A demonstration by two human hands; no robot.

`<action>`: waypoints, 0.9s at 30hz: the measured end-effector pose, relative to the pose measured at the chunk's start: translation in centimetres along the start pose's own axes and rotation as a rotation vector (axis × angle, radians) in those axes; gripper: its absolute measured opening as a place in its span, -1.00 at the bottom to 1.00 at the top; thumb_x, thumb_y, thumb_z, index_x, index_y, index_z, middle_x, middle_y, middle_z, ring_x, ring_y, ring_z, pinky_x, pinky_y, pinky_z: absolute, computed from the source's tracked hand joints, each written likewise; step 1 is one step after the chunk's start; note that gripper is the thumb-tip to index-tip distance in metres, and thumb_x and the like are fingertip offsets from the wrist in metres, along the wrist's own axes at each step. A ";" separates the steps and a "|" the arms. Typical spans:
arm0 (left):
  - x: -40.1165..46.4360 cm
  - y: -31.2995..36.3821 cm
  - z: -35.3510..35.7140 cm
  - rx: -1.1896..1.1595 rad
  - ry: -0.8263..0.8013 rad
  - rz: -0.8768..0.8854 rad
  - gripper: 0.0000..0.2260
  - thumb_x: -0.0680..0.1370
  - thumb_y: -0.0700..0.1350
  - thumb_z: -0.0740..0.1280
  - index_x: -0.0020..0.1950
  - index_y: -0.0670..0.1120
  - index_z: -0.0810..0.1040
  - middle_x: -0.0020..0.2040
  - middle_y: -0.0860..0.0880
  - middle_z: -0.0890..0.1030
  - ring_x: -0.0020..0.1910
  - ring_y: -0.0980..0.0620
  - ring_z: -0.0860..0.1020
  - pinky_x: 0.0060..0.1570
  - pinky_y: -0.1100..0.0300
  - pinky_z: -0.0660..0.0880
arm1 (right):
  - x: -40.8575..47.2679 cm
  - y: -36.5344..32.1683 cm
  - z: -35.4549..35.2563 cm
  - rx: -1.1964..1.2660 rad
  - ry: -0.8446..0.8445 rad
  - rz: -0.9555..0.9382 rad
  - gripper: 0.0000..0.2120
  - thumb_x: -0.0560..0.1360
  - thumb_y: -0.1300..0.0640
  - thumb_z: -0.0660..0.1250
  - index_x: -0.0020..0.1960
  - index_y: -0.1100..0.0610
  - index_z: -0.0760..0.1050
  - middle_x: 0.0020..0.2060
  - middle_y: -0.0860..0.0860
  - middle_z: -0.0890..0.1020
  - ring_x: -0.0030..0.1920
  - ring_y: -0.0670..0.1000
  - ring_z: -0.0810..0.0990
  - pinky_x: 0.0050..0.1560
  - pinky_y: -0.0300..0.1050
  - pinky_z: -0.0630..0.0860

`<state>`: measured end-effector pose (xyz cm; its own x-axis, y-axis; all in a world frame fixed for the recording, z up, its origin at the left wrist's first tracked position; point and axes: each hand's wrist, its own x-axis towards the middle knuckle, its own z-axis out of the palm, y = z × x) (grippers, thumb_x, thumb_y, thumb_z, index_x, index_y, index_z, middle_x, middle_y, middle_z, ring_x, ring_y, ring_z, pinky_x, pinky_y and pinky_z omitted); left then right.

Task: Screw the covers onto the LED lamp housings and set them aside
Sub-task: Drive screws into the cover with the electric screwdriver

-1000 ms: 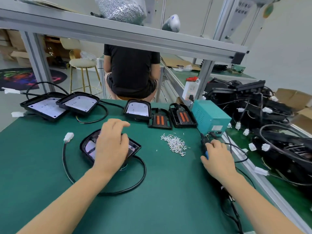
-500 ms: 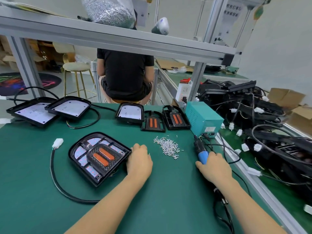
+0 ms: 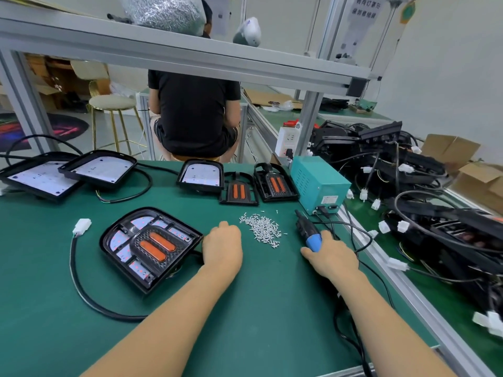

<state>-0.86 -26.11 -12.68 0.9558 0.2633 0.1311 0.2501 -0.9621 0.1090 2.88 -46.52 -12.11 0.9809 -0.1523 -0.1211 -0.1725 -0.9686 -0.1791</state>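
Lamp housing point(image 3: 151, 248) with its cover point(image 3: 155, 244) on sits on the green mat point(image 3: 245, 322), left of our screw pile point(image 3: 262, 230). Our left hand point(image 3: 222, 247) is curled beside it, can't tell if it holds anything. Right hand point(image 3: 335, 258) grips the electric screwdriver point(image 3: 309, 234).

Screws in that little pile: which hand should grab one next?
Probably the left hand: it rests beside the screws holding nothing, while the right hand already grips the electric screwdriver.

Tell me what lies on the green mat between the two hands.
In the head view, a loose pile of small silver screws lies between the left hand and the right hand, which grips the blue-collared electric screwdriver.
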 end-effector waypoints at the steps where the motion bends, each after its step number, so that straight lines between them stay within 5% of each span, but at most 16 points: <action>1: 0.1 0.0 0.0 0.005 0.001 0.023 -0.83 0.53 -0.33 0.21 0.05 -0.17 0.51 0.07 -0.10 0.51 0.00 -0.08 0.54 -0.24 0.13 0.35 | 0.1 0.0 0.1 -0.003 0.000 -0.002 -0.46 0.54 -0.24 0.20 0.36 0.07 0.24 0.15 0.11 0.52 -0.01 0.14 0.49 -0.13 -0.09 0.38; 10: -0.7 -0.1 -1.2 -0.568 -0.040 0.006 -0.86 0.51 -0.25 0.20 -0.13 -0.11 0.54 -0.13 -0.04 0.61 -0.11 -0.07 0.55 -0.13 0.12 0.50 | 0.5 0.1 -0.2 -0.020 -0.018 0.016 -0.47 0.52 -0.22 0.23 0.31 0.12 0.28 0.03 0.05 0.52 -0.07 0.10 0.45 -0.16 -0.10 0.36; 12: -1.0 -0.2 -1.7 -0.714 -0.064 0.013 -0.81 0.53 -0.26 0.21 -0.03 -0.09 0.61 -0.05 -0.01 0.63 -0.11 -0.01 0.56 -0.09 0.19 0.50 | 0.6 0.4 -0.7 0.040 -0.053 0.008 -0.51 0.50 -0.14 0.29 0.28 0.13 0.30 0.02 0.06 0.51 -0.06 0.10 0.48 -0.16 -0.11 0.37; 15: -1.4 -0.2 -2.6 -0.988 -0.150 -0.010 -0.75 0.59 -0.24 0.20 0.16 -0.08 0.61 -0.10 0.05 0.61 -0.31 0.05 0.50 -0.23 0.26 0.46 | 0.5 0.6 -1.9 0.365 -0.133 0.001 -0.65 0.45 0.04 0.38 0.13 0.15 0.38 -0.08 0.10 0.56 -0.20 0.09 0.53 -0.24 -0.14 0.40; 19: -1.5 -0.4 -3.9 -1.172 -0.197 -0.032 -0.77 0.56 -0.27 0.24 -0.12 -0.02 0.65 -0.31 0.01 0.52 -0.34 0.05 0.45 -0.11 0.13 0.53 | -0.6 -0.6 -4.7 0.894 -0.252 0.005 -0.83 0.43 0.18 0.41 -0.08 0.17 0.43 -0.33 0.09 0.48 -0.48 0.01 0.43 -0.47 -0.25 0.39; 23: -1.8 -1.1 -5.4 -1.479 -0.228 -0.089 -0.82 0.49 -0.35 0.34 -0.21 -0.11 0.63 -0.30 -0.06 0.60 -0.35 0.09 0.46 -0.34 0.34 0.47 | -1.7 -2.6 -7.7 1.429 -0.312 -0.085 -0.82 0.42 0.35 0.35 -0.04 0.16 0.45 -0.36 0.06 0.52 -0.46 -0.02 0.46 -0.44 -0.20 0.49; 27: -2.1 -2.8 -6.8 -1.746 -0.274 -0.180 -0.90 0.47 -0.31 0.38 -0.16 -0.14 0.65 -0.22 -0.07 0.69 -0.34 0.12 0.53 -0.33 0.33 0.50 | -3.5 -4.4 -9.6 1.839 -0.302 -0.196 -0.79 0.44 0.41 0.29 -0.07 0.12 0.46 -0.38 0.02 0.52 -0.44 -0.04 0.48 -0.40 -0.23 0.53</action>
<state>-4.63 -23.49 -6.53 0.9794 0.1527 -0.1318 0.0791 0.3107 0.9472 1.10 -43.64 -1.52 0.9847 0.1544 -0.0804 -0.1438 0.4614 -0.8755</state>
